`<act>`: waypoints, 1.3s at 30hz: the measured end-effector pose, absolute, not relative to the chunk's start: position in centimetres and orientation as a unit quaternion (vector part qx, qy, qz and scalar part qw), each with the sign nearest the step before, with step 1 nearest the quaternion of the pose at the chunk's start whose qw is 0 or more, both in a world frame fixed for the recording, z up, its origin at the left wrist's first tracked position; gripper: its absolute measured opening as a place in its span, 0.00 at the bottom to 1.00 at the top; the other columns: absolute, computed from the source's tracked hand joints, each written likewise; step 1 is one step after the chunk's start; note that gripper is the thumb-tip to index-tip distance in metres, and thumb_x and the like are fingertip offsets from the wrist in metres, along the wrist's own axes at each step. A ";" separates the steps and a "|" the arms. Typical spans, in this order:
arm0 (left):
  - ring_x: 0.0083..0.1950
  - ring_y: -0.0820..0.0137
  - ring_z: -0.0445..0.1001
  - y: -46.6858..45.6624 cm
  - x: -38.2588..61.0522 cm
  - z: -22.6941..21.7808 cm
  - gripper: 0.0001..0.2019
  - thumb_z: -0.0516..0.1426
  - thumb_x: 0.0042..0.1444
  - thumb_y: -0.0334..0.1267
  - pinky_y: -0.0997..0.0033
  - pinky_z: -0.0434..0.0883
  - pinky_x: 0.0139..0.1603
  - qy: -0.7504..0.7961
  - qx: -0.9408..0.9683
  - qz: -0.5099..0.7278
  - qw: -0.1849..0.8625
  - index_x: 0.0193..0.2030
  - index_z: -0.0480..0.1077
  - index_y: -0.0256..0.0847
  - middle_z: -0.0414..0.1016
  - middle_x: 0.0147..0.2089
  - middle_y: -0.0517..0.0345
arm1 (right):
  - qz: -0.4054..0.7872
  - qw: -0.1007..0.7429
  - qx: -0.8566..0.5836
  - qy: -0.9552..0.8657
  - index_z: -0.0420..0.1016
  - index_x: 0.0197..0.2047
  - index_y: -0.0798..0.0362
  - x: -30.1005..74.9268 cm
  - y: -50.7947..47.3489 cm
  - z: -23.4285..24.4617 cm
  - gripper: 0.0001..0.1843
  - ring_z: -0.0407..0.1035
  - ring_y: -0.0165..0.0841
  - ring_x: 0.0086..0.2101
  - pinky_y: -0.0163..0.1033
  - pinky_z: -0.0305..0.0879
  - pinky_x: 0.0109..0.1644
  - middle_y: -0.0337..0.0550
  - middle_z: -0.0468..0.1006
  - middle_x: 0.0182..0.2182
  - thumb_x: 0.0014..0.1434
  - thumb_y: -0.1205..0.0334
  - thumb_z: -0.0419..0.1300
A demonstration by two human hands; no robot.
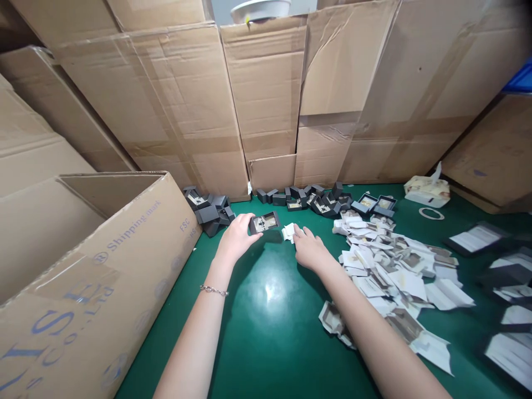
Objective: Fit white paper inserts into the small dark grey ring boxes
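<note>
My left hand (238, 239) grips a small black jewelry box (265, 223) by its left end, thumb below and fingers on top. The box is tilted towards me and shows a pale inside with dark markings. Just right of it, my right hand (310, 247) pinches a small white paper insert (288, 232) at its fingertips, low over the green table. The thumb of that hand is mostly hidden. A bracelet (214, 290) circles my left wrist.
A heap of crumpled white paper inserts (399, 271) lies right. Black boxes (214, 213) pile up behind my left hand, with more black boxes (320, 200) along the back. A big open carton (124, 266) stands left. A tissue pack (428, 190) and a white ring (431, 214) lie back right.
</note>
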State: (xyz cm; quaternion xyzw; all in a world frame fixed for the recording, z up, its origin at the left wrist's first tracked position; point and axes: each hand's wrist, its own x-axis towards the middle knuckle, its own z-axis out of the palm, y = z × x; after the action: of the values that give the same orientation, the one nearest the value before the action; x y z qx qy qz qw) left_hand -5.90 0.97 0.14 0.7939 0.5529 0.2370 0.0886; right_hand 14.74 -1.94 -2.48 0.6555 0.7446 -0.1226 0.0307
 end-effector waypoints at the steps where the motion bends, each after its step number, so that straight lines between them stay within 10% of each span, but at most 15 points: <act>1: 0.52 0.60 0.69 0.9 -5.8 0.1 0.21 0.57 0.53 0.44 0.61 0.66 0.53 0.551 0.795 0.239 0.087 0.53 0.62 0.43 0.68 0.51 0.52 | -0.121 0.028 0.655 0.746 0.57 0.63 0.60 14.7 -1.9 -2.7 0.31 0.42 0.49 0.63 0.59 0.52 0.58 0.48 0.43 0.67 0.54 0.74 0.45; 11: 0.55 0.62 0.67 0.5 -4.9 0.8 0.22 0.58 0.52 0.45 0.63 0.66 0.54 0.553 0.761 0.321 0.107 0.53 0.62 0.43 0.68 0.54 0.52 | -0.100 -0.087 0.638 0.759 0.59 0.62 0.60 16.0 -0.8 -2.0 0.27 0.53 0.42 0.58 0.45 0.55 0.58 0.51 0.54 0.64 0.59 0.72 0.41; 21: 0.56 0.61 0.66 0.6 -4.7 0.6 0.21 0.58 0.52 0.45 0.63 0.65 0.55 0.560 0.753 0.326 0.116 0.52 0.62 0.43 0.67 0.54 0.52 | -0.105 -0.021 0.639 0.761 0.65 0.58 0.60 15.6 -1.1 -3.6 0.29 0.44 0.50 0.62 0.64 0.49 0.59 0.46 0.46 0.67 0.54 0.75 0.42; 39: 0.53 0.61 0.68 0.5 -4.2 0.1 0.22 0.58 0.51 0.44 0.62 0.67 0.52 0.556 0.757 0.317 0.131 0.52 0.62 0.43 0.68 0.52 0.53 | -0.103 -0.074 0.639 0.758 0.64 0.58 0.63 15.5 -0.5 -4.9 0.27 0.53 0.46 0.58 0.52 0.56 0.57 0.53 0.55 0.64 0.55 0.69 0.46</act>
State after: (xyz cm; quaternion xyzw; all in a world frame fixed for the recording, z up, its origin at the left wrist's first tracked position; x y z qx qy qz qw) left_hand -4.22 0.52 0.05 0.7574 0.5559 0.3166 0.1308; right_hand 15.52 -0.49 -4.92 0.6393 0.7585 -0.1029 -0.0736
